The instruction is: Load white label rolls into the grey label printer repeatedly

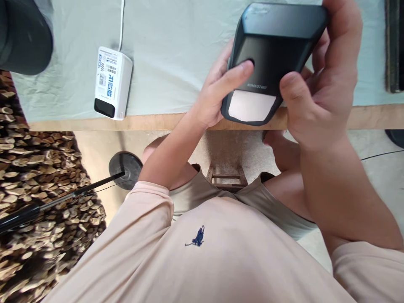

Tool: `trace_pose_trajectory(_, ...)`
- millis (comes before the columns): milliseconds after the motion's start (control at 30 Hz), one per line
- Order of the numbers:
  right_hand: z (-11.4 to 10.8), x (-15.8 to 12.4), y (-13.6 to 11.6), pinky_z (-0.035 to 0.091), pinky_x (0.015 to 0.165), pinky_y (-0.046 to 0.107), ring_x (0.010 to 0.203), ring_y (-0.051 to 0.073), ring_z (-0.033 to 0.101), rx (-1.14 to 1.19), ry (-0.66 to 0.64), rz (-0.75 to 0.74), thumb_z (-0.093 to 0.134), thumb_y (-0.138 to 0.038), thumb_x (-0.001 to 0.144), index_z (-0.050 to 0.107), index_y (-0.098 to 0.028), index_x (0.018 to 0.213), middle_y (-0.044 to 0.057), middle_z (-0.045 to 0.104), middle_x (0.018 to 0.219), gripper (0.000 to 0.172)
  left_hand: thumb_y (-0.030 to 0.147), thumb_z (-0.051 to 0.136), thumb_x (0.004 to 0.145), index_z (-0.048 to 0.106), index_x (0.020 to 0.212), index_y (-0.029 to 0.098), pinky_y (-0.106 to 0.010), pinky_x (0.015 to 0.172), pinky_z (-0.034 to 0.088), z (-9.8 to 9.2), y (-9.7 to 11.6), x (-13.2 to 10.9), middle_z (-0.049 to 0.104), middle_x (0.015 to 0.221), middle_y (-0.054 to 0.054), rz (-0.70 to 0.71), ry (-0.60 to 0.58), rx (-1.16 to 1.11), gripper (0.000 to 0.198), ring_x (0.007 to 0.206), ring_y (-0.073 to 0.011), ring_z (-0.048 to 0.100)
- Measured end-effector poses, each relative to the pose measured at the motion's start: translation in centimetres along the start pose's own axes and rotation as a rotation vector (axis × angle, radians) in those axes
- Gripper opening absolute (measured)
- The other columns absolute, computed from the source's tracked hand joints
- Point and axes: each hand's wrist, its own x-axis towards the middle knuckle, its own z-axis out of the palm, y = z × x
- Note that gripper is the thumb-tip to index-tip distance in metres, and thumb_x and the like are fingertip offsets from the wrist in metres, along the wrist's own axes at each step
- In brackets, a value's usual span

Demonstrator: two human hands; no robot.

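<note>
I hold a dark grey handheld label printer (277, 46) with both hands above the table's front edge. It has a white patch at its near end. My left hand (217, 92) grips its left side, the thumb pressing a dark button on its face. My right hand (318, 84) wraps round its right side, thumb lying on the front near the white patch.
A white box-shaped device (112, 82) with a blue label and a white cable lies on the pale green cloth (170, 54) at left. The wooden table edge (151, 123) runs across. A black round object (22, 38) sits top left. A dark stand base (125, 165) rests on the floor.
</note>
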Motion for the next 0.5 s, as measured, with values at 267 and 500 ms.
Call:
trace_pose_trajectory(267,-0.4,-0.2,-0.1,0.045,0.088,0.013,0.114,0.007,0.031,-0.190,0.067,-0.005,0.044,-0.029,0.063,0.025,-0.025,0.117,-0.001,0.025,0.118,0.057,0.046,0.040,0.060,0.047,0.071,0.021,-0.022,0.068,0.042,-4.9,-2.9,1.3,0.050,0.054,0.000,-0.237,0.295,-0.059,0.028,0.095,-0.0155,0.044)
trace_pose_trajectory(500,-0.4,-0.2,-1.4,0.044,0.074,0.010,0.108,0.007,0.034,-0.391,0.145,0.054,0.049,-0.028,0.056,0.028,-0.023,0.116,-0.001,0.028,0.116,0.063,0.039,0.044,0.060,0.043,0.082,0.022,-0.021,0.066,0.044,-4.4,-3.0,1.2,0.047,0.063,0.002,-0.208,0.365,-0.075,0.028,0.096,-0.0162,0.044)
